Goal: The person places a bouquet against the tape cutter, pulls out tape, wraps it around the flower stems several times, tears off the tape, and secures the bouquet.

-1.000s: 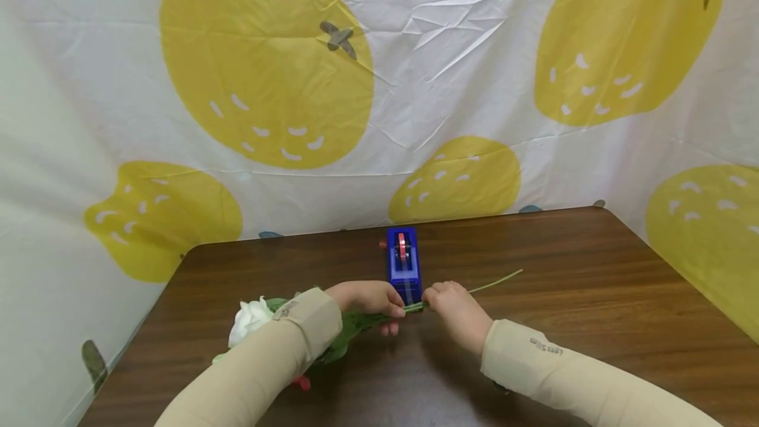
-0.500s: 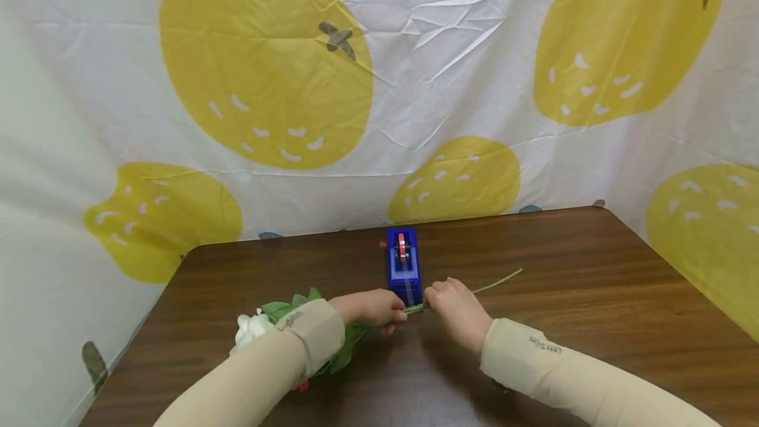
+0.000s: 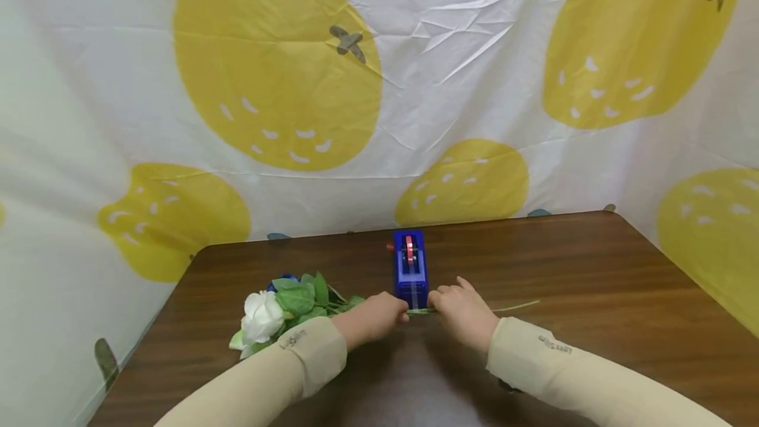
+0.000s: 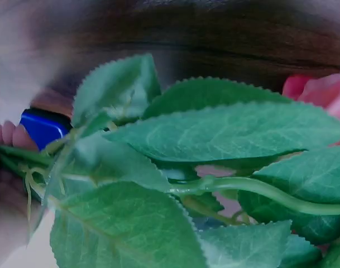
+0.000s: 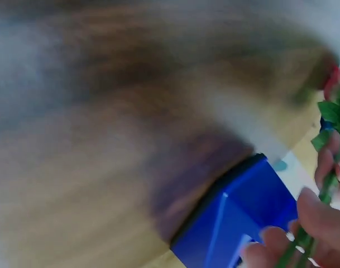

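Observation:
A bunch of artificial flowers lies across both hands, its stems (image 3: 420, 312) just in front of a blue tape dispenser (image 3: 412, 285). My left hand (image 3: 376, 317) grips the stems below the leaves (image 3: 299, 298). Closer to the stem ends, my right hand (image 3: 462, 313) pinches them, and one thin stem sticks out past it to the right. At the left are a white rose (image 3: 262, 317) and a partly hidden blue bloom (image 3: 284, 281). The left wrist view also shows a pink bloom (image 4: 326, 95). A clear strip of tape appears to run down the dispenser's front toward the stems.
Inside the dispenser sits a red-centred tape roll (image 3: 409, 249). The brown wooden table (image 3: 534, 249) ends at a white cloth (image 3: 332, 203) printed with yellow fruit, which hangs behind it and along both sides.
The bunch has rolled as my left hand turned over, bringing the white rose and a blue bloom into fuller view. The free stem end has swung lower. My right hand keeps its pinch.

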`<state>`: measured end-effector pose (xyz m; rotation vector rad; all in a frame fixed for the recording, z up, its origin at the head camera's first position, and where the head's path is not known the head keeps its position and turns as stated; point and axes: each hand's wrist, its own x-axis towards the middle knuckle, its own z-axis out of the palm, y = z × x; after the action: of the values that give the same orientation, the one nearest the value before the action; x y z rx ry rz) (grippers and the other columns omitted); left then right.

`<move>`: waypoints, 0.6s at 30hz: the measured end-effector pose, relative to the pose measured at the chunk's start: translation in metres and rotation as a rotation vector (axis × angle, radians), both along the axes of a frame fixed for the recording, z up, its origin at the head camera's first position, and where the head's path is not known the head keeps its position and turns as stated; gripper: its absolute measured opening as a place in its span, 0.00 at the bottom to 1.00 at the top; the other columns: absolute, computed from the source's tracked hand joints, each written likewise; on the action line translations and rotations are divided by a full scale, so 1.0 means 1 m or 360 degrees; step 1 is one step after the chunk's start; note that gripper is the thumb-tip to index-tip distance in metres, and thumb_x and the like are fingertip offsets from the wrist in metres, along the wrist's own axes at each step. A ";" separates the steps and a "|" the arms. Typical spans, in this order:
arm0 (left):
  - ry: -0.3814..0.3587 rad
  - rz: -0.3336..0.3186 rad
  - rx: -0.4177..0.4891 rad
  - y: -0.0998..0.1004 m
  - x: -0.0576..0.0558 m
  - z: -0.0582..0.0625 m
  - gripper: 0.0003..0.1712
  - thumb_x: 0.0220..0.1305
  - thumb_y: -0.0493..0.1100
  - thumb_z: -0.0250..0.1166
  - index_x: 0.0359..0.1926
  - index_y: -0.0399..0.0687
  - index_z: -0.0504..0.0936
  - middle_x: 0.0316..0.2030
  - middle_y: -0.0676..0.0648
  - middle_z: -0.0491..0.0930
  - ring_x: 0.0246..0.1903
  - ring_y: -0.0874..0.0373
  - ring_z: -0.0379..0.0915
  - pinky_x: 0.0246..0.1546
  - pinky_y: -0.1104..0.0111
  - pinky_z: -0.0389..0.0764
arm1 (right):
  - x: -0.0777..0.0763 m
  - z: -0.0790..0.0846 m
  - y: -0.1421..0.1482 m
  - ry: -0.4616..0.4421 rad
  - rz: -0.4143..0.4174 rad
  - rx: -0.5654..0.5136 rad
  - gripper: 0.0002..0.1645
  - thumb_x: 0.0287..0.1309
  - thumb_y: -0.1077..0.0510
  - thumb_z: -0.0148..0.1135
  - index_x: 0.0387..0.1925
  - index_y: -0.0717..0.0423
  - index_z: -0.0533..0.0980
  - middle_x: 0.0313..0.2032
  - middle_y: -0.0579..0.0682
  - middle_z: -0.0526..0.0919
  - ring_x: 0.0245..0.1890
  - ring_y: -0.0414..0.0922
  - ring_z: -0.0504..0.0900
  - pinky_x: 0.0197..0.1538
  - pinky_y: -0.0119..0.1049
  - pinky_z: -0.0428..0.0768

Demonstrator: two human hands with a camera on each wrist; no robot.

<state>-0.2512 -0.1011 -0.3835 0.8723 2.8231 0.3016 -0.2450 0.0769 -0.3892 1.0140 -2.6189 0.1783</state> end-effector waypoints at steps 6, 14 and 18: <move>0.0335 -0.0037 -0.0057 -0.002 0.006 -0.005 0.06 0.59 0.42 0.60 0.27 0.47 0.79 0.25 0.51 0.81 0.26 0.60 0.76 0.28 0.70 0.74 | 0.000 0.018 0.000 -0.0440 -0.0083 0.0177 0.12 0.44 0.59 0.70 0.28 0.59 0.76 0.26 0.53 0.81 0.32 0.50 0.81 0.54 0.62 0.64; 0.0967 -0.0188 -0.0318 -0.005 0.009 -0.016 0.09 0.54 0.47 0.63 0.22 0.51 0.78 0.21 0.54 0.78 0.21 0.60 0.71 0.27 0.69 0.68 | -0.007 0.028 0.000 -0.0788 -0.0012 0.0212 0.12 0.47 0.56 0.69 0.31 0.59 0.78 0.29 0.51 0.83 0.32 0.47 0.81 0.52 0.55 0.70; 0.1162 -0.0231 -0.0488 -0.005 0.008 -0.019 0.08 0.54 0.49 0.63 0.24 0.53 0.79 0.22 0.55 0.78 0.23 0.61 0.70 0.29 0.70 0.66 | -0.015 0.025 -0.003 -0.1008 0.0091 0.0154 0.08 0.53 0.57 0.63 0.30 0.58 0.78 0.24 0.46 0.80 0.23 0.39 0.74 0.34 0.37 0.76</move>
<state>-0.2435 -0.1058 -0.4024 1.3072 3.2592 -0.5750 -0.2603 0.0740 -0.3644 1.2228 -3.1852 0.4559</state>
